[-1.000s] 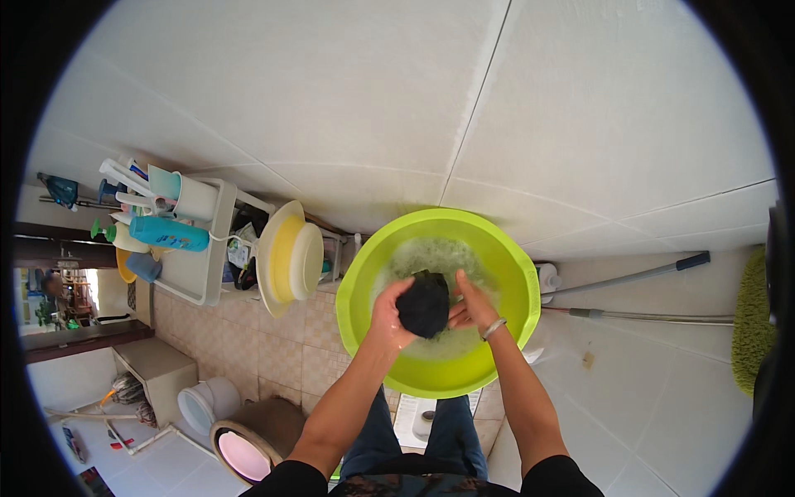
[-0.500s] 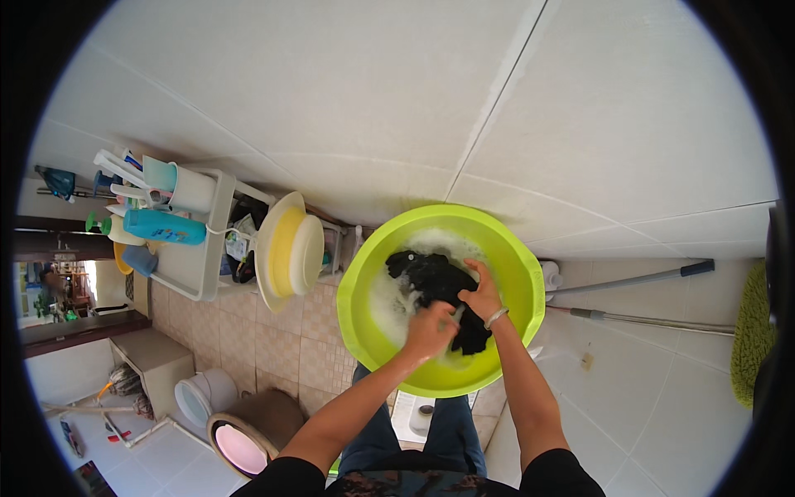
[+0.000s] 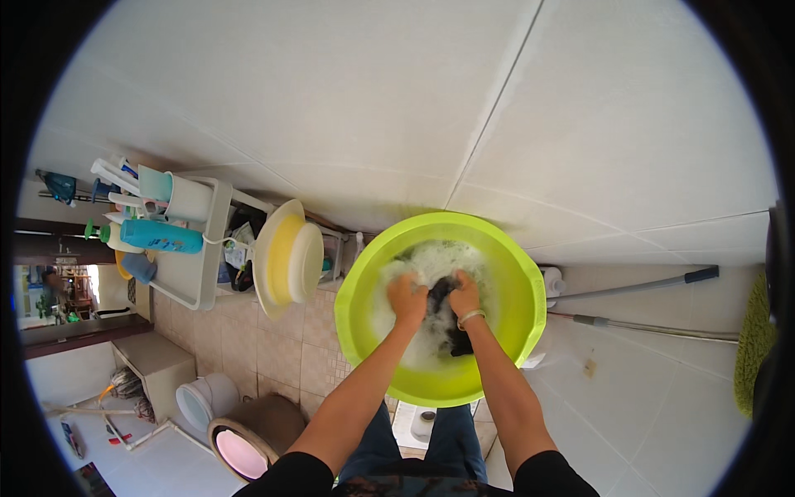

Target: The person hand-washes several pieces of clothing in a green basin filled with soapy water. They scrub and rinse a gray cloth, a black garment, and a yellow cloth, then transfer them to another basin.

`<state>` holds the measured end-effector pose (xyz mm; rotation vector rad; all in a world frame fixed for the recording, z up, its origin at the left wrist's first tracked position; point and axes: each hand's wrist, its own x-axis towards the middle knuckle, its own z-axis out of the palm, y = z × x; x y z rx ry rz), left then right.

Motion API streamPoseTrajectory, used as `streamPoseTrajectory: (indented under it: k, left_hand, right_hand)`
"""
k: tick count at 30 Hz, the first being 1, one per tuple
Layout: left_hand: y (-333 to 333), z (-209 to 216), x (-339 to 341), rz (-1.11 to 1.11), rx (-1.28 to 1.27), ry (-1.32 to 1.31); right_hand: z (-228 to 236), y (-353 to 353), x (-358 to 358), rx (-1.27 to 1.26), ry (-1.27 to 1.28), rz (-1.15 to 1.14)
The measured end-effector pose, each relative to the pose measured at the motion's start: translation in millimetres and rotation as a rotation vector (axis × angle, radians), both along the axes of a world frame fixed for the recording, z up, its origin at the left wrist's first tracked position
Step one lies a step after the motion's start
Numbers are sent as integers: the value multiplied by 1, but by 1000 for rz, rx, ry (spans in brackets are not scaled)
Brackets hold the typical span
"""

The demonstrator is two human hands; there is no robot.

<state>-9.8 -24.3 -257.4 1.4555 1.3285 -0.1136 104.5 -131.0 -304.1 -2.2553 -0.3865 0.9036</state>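
Observation:
A large lime-green basin (image 3: 358, 352) holds sudsy water and a black piece of cloth (image 3: 465, 341), much of it under the foam. My left hand (image 3: 407, 300) is closed at the cloth's left side, its fingertips partly lost in the suds. Opposite it my right hand (image 3: 464, 296), with a pale bracelet on the wrist, grips the cloth too. A dark strip of fabric shows between the two hands. What kind of garment it is cannot be made out.
Left of the basin stands a grey rack (image 3: 207, 273) with bottles and cups. A cream-and-yellow folding basin (image 3: 286, 258) leans on it. Brown bucket (image 3: 269, 422) and white bucket (image 3: 217, 391) sit at lower left. Mop poles (image 3: 638, 287) lie at right by the tiled wall.
My left hand has moved up and left, and my right hand slightly left and down. The cloth, earlier spread at the surface, is now bunched between them and mostly sunk in more foam.

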Motion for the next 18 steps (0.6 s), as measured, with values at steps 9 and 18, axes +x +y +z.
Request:
streamPoseTrajectory:
  k: [9,18]
  left_hand:
    - [6,54,-31,715,-1013,-1089]
    - [-2,56,-24,773,-610,-684]
  right_hand:
    - [204,11,-133,613,-230,296]
    - [84,9,-34,212,-588,309]
